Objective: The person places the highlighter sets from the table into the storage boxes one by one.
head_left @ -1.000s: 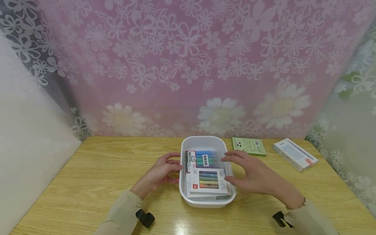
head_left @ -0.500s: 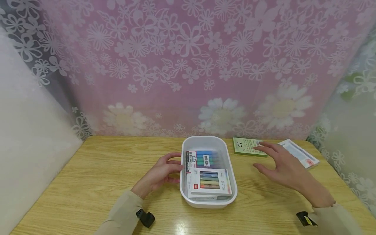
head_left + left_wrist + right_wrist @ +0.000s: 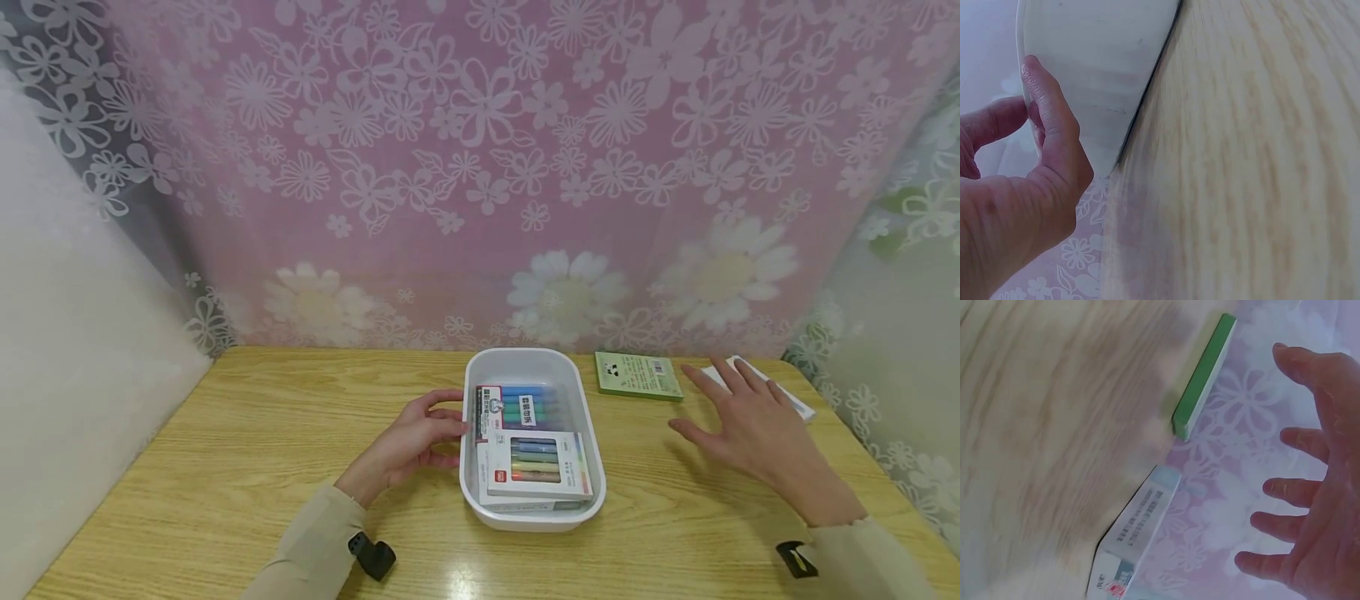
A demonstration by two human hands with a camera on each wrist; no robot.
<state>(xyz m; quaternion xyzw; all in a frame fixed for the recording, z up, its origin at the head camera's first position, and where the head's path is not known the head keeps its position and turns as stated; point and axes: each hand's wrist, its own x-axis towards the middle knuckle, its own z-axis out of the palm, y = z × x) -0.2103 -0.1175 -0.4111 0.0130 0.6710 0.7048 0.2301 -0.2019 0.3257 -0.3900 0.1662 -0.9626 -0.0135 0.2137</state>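
Note:
At the left side of a white plastic tub [image 3: 525, 363], my left hand [image 3: 408, 437] holds the rim with thumb and bent fingers. In the left wrist view those fingers [image 3: 1054, 119] lie against the tub's outer wall. Inside the tub are a flat white box [image 3: 538, 464] with a window showing coloured sticks, a clear pack of coloured pens [image 3: 525, 406], and another white box partly hidden beneath. My right hand [image 3: 757, 429] is spread above a white box [image 3: 1138, 519] at the back right, covering most of it in the head view. Its fingers hold nothing.
A thin green box [image 3: 637, 376] with a panda picture lies between the tub and the white box. The wooden table [image 3: 285, 433] meets a pink flowered curtain [image 3: 420, 208] behind, with pale sheets at both sides.
My right hand has left the tub's right side and moved right, past the green box, to over the white box. The left hand stays at the tub.

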